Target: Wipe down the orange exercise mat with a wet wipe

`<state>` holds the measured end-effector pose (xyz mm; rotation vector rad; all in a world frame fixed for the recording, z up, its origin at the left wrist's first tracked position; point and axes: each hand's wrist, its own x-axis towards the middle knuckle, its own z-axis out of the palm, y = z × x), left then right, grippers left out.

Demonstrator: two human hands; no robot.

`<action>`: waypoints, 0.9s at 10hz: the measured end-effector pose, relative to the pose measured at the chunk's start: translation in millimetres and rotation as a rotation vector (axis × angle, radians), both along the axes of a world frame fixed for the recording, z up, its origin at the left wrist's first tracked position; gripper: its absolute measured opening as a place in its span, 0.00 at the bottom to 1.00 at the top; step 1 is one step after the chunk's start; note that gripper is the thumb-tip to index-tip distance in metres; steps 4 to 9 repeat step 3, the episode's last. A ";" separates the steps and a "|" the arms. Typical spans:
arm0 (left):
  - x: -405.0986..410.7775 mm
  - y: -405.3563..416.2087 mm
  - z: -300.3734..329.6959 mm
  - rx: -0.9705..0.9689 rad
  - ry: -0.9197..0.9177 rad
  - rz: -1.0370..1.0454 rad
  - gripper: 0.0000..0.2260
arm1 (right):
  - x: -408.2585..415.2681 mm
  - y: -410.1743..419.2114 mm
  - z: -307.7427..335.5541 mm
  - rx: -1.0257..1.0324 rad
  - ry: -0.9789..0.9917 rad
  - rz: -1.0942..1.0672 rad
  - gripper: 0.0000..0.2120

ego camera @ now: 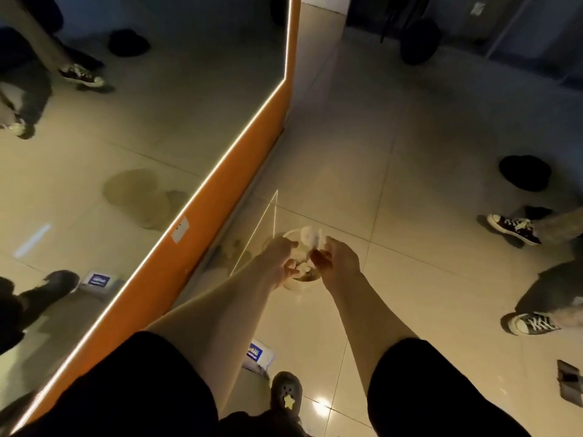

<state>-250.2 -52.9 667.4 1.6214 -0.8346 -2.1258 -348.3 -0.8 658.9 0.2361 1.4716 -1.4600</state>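
Here both bare forearms reach forward and down over a small white bin (295,287) standing on the tiled floor (410,159). The left hand (280,261) hangs over the bin's left rim with its fingers curled downward toward the crumpled pale waste inside; whether they pinch anything there is too blurred to tell. The right hand (339,261) is over the right rim, its fingertips pinching a crumpled white wet wipe (310,236), which sticks up just above the bin's far edge, between the two hands and touching the right one.

No mat lying flat is in view. The only orange surface is the orange frame (252,159) of a large mirror with a lit strip along its edge, running diagonally to the left of the hands, near them but apart.

A white wipe packet with a blue label (257,353) lies on the floor close to the person's dark shoe with a yellow star (286,395). At the right, another person's sneakers (512,227) stand well apart from the bin, with a black round object (525,172) beyond them.
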 end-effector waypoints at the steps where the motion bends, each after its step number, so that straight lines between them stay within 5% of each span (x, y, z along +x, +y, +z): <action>1: -14.8 -19.3 -5.9 0.012 -0.042 0.028 0.10 | -30.8 -19.9 -14.3 0.003 -0.030 -0.007 0.09; 2: -19.4 -25.9 -16.7 0.045 -0.045 0.080 0.12 | -43.4 -15.9 -25.7 0.078 -0.064 -0.143 0.01; 9: -22.3 -21.9 -29.1 0.089 -0.071 0.119 0.11 | -46.4 -6.5 -34.8 0.126 -0.118 -0.161 0.02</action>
